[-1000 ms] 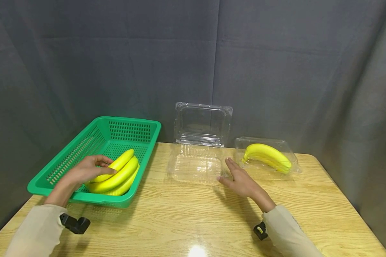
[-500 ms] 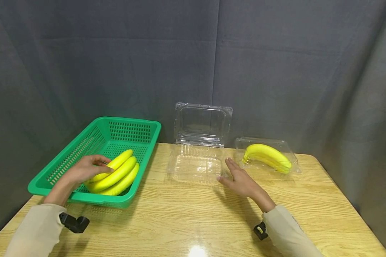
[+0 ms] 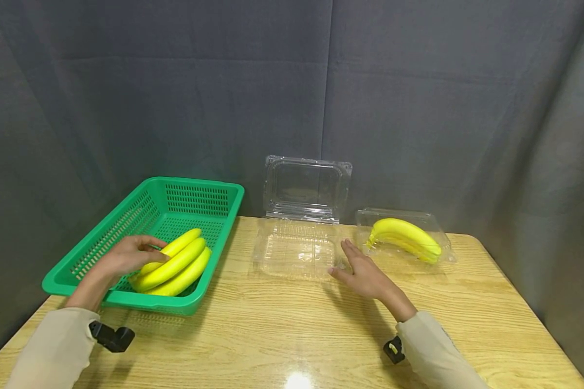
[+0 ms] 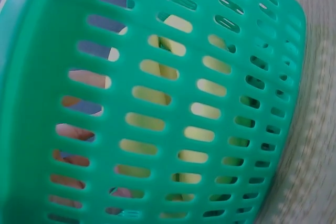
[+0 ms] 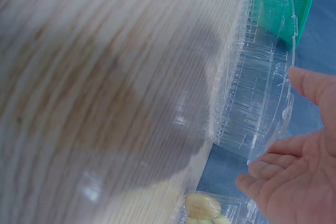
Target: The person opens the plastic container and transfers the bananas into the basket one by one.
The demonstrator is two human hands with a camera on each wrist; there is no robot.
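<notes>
My left hand (image 3: 131, 255) curls over the bunch of bananas (image 3: 180, 268), thumb on top, gripping it inside the green basket (image 3: 156, 301), near its front wall. My right hand (image 3: 365, 274) is open, fingers extended, at the right edge of the clear container (image 3: 299, 256); I can't tell whether it touches. That container's lid (image 3: 306, 183) stands raised behind it. Just right, another clear container (image 3: 420, 215) holds yellow bananas (image 3: 404, 233) on the wooden table (image 3: 272, 335).

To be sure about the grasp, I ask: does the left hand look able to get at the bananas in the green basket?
Probably yes: the left hand reaches over the side and touches the bananas, and no lid covers the green basket.
</notes>
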